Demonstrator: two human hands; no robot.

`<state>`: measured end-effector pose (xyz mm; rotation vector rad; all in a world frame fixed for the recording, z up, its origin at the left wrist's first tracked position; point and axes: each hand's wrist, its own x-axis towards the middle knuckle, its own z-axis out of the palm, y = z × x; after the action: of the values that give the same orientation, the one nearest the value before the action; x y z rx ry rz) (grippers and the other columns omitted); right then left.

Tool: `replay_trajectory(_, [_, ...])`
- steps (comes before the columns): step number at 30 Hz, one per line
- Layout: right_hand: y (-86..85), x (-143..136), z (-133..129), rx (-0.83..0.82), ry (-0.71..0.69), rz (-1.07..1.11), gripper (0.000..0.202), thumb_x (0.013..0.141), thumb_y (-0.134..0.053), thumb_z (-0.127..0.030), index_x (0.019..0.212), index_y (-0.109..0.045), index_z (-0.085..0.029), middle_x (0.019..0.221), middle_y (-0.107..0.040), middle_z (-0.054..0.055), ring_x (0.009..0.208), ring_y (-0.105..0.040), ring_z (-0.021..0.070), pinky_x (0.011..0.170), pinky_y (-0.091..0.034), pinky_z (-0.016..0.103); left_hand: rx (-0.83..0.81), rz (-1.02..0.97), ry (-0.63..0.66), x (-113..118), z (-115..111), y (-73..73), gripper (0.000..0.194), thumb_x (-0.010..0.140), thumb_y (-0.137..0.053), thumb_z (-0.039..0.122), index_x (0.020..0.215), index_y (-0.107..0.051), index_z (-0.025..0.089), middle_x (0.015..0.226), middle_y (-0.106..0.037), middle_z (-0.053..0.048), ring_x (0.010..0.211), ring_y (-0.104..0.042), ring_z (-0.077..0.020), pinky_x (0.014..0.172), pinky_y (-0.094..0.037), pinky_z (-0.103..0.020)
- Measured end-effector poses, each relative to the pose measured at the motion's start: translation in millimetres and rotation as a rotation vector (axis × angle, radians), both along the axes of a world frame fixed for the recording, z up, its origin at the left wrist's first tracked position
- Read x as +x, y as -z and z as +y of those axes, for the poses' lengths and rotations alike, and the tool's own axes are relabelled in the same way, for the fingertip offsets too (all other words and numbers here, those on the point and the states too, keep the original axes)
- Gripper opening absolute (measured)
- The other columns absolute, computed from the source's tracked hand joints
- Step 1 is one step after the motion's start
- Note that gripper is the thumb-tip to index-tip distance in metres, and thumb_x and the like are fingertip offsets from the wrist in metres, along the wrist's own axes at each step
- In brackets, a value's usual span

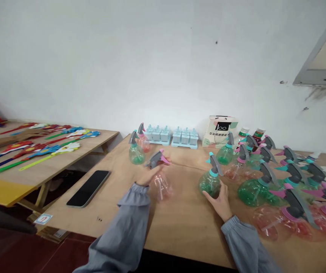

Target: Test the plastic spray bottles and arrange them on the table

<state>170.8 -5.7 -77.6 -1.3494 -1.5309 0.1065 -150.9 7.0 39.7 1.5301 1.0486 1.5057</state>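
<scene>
My left hand (147, 174) is closed around the neck of a pink spray bottle (162, 186), just under its grey and pink trigger head. The bottle stands slightly tilted at the middle of the table. To the right, my right hand (220, 200) grips the lower body of a green spray bottle (209, 183) with a grey and turquoise head. Behind my left hand stand another green spray bottle (136, 154) and a pink one (143, 142). Several more spray bottles, green (252, 192) and pink (269, 223), crowd the right side of the table.
A black phone (88, 188) lies at the table's left. Light-blue popsicle moulds (184, 138) and a printed paper bag (218, 132) stand by the wall. On the left table (100, 146) lie several colourful hand-shaped sticks (52, 151); a gap separates the two tables.
</scene>
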Motion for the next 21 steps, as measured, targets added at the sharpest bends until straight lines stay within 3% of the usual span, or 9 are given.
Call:
replay_trajectory(2, [0.7,0.1,0.2,-0.001,-0.009,0.004,0.082,0.07,-0.065,-0.068,0.13,-0.045,-0.015,0.116,-0.052,0.014,0.111,-0.049,0.031,0.098,-0.04,0.05,0.079,0.068,-0.132,-31.6,-8.0,-11.8,0.036,0.074,-0.07,0.046,0.098,-0.071,0.019,0.111,-0.072,-0.01,0.114,-0.062,-0.0289,0.106,-0.044,-0.045])
replay_trajectory(4, [1.4,0.3,0.6,-0.004,-0.026,0.006,0.082,0.07,-0.065,-0.067,0.131,-0.044,-0.016,0.115,-0.052,0.014,0.111,-0.049,0.0309,0.098,-0.041,0.05,0.105,0.046,-0.262,-65.5,-11.5,-17.4,0.048,0.073,-0.072,0.047,0.111,-0.066,0.018,0.119,-0.069,-0.011,0.112,-0.064,-0.0286,0.104,-0.047,-0.046])
replay_trajectory(6, [1.7,0.4,1.0,-0.006,-0.033,0.002,0.083,0.07,-0.065,-0.067,0.131,-0.044,-0.015,0.115,-0.052,0.014,0.112,-0.049,0.0311,0.098,-0.041,0.05,0.125,0.004,-0.414,-96.0,-9.5,-15.5,0.056,0.07,-0.074,0.047,0.116,-0.063,0.016,0.122,-0.067,-0.013,0.108,-0.066,-0.0278,0.101,-0.049,-0.046])
replay_trajectory(9, [1.8,0.7,1.3,0.001,-0.03,-0.007,0.083,0.07,-0.065,-0.068,0.131,-0.044,-0.015,0.115,-0.052,0.014,0.111,-0.049,0.0315,0.098,-0.041,0.051,0.099,0.027,-0.553,-127.0,0.7,-3.2,0.052,0.067,-0.074,0.043,0.109,-0.066,0.014,0.117,-0.069,-0.014,0.108,-0.066,-0.0279,0.102,-0.049,-0.044])
replay_trajectory(15, [3.1,0.8,1.7,0.017,-0.025,-0.011,0.082,0.071,-0.064,-0.068,0.131,-0.044,-0.015,0.114,-0.053,0.013,0.11,-0.05,0.0307,0.097,-0.042,0.051,0.091,0.123,-0.65,-142.8,21.3,18.6,0.039,0.066,-0.072,0.038,0.099,-0.07,0.017,0.104,-0.074,-0.008,0.104,-0.068,-0.026,0.1,-0.051,-0.041])
replay_trajectory(21, [3.2,0.4,1.3,0.015,-0.031,-0.013,0.079,0.072,-0.064,-0.066,0.129,-0.045,-0.015,0.114,-0.053,0.013,0.109,-0.05,0.0303,0.096,-0.042,0.05,0.12,0.161,-0.726,-143.1,33.9,29.8,0.042,0.067,-0.07,0.039,0.101,-0.069,0.014,0.092,-0.074,-0.008,0.096,-0.069,-0.0263,0.095,-0.053,-0.043])
